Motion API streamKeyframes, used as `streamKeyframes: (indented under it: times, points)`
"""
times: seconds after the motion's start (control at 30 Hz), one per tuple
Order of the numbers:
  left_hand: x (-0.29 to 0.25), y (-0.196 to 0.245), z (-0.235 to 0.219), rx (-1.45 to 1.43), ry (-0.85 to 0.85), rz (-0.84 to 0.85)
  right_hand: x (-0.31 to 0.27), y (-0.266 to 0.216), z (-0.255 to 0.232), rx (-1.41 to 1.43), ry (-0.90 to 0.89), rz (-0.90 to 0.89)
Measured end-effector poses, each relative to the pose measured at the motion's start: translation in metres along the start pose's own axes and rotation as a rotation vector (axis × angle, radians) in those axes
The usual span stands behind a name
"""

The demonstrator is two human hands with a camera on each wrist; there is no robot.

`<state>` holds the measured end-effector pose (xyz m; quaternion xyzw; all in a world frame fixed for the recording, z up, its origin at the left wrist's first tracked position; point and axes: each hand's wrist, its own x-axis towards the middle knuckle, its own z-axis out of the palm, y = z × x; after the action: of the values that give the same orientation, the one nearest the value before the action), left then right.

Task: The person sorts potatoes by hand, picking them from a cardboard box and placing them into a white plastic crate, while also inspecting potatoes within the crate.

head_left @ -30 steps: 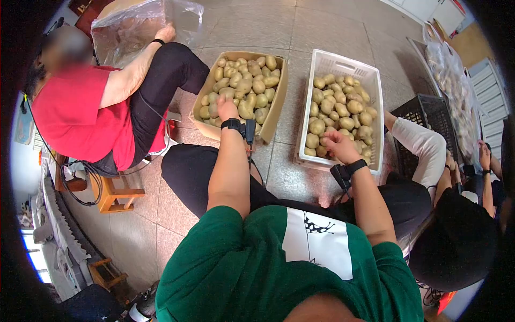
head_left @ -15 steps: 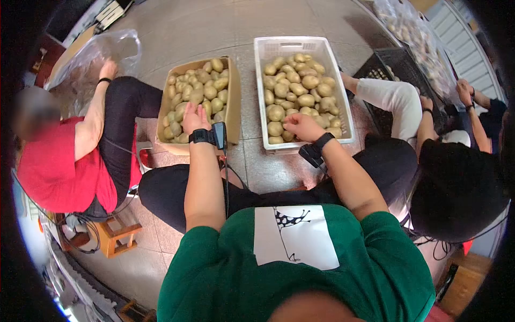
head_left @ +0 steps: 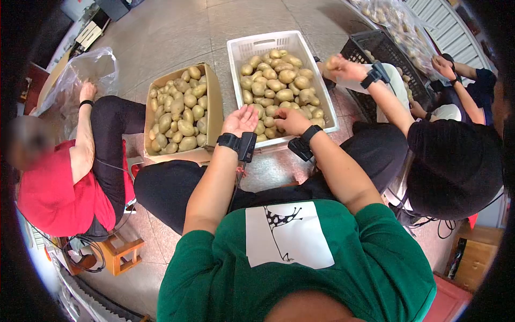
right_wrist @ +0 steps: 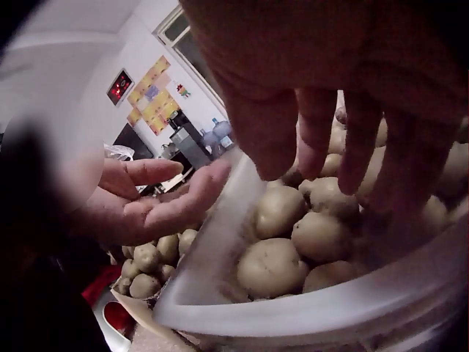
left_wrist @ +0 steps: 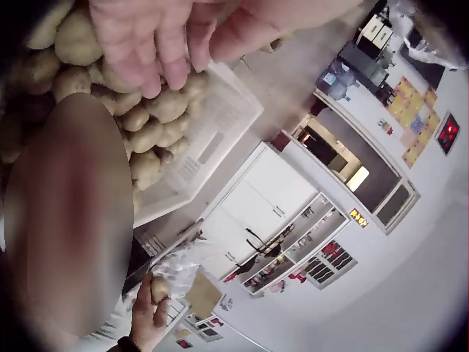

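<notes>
My left hand (head_left: 241, 121) is palm up beside the near left corner of a white plastic crate (head_left: 244, 51), fingers loosely bent and holding nothing. Potatoes (head_left: 276, 80) fill that crate. Over its near edge reaches my right hand (head_left: 292, 121), the fingers pointing down at the potatoes. In the right wrist view those straight, slightly spread fingers (right_wrist: 315, 132) hang right above the potatoes (right_wrist: 272, 268), with none gripped. To the left, a cardboard box (head_left: 214, 107) holds more potatoes (head_left: 179, 107).
At right, another person's hand (head_left: 346, 68) holds a potato above a black crate (head_left: 365, 48). A person in red (head_left: 48, 188) sits at left, one hand at a plastic bag (head_left: 104, 67). Bagged potatoes (head_left: 402, 32) lie at the far right. A wooden stool (head_left: 120, 252) stands at left.
My left hand has moved right, from over the cardboard box to the white crate. My right hand stays at the crate's near side. The person at right has raised a hand with a potato.
</notes>
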<state>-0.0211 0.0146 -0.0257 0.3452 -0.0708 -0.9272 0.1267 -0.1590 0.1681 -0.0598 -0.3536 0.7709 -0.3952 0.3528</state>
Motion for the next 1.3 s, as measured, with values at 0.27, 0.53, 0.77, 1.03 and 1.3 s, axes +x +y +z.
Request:
streamKeyframes:
  times: [0.27,0.53,0.77,1.03,1.3]
  points:
    - [0.024,-0.003,-0.010,0.228,0.045,0.020,-0.025,-0.034,-0.036,-0.591,0.269,0.197]
    - [0.026,-0.001,-0.017,0.257,-0.006,-0.012,0.001,0.012,-0.032,-0.529,0.178,0.212]
    - [0.020,-0.002,-0.020,0.200,-0.043,0.000,0.006,0.016,-0.032,-0.617,0.171,0.143]
    - [0.003,-0.003,-0.009,0.221,-0.069,0.002,0.004,-0.013,-0.027,-0.503,0.157,0.166]
    - [-0.006,-0.006,-0.002,0.192,-0.048,-0.039,-0.005,-0.062,-0.010,0.088,-0.005,-0.052]
